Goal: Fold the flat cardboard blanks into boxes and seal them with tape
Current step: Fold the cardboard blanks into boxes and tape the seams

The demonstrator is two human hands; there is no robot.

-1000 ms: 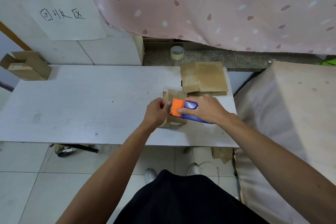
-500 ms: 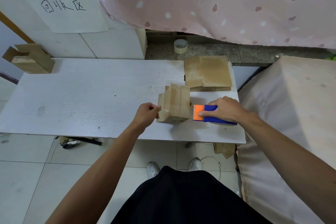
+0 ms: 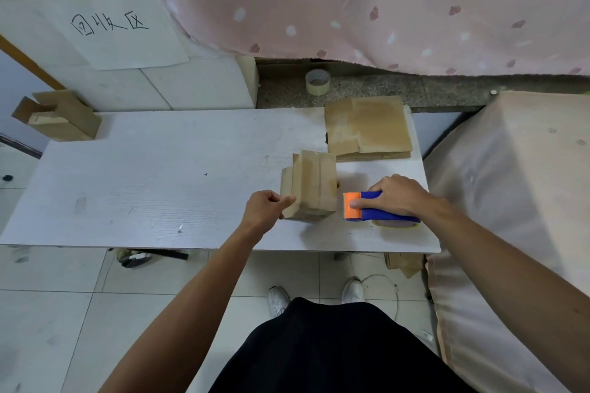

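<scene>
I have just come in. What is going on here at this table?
A person is making cardboard boxes at a white table. The right hand grips a blue and orange tape dispenser, which rests on the table just right of a folded box, apart from it. Clear tape runs over the box's top. The left hand, fingers curled, touches the box's left side with the thumb. Flat blanks lie stacked behind, and another folded box sits by the far left corner.
</scene>
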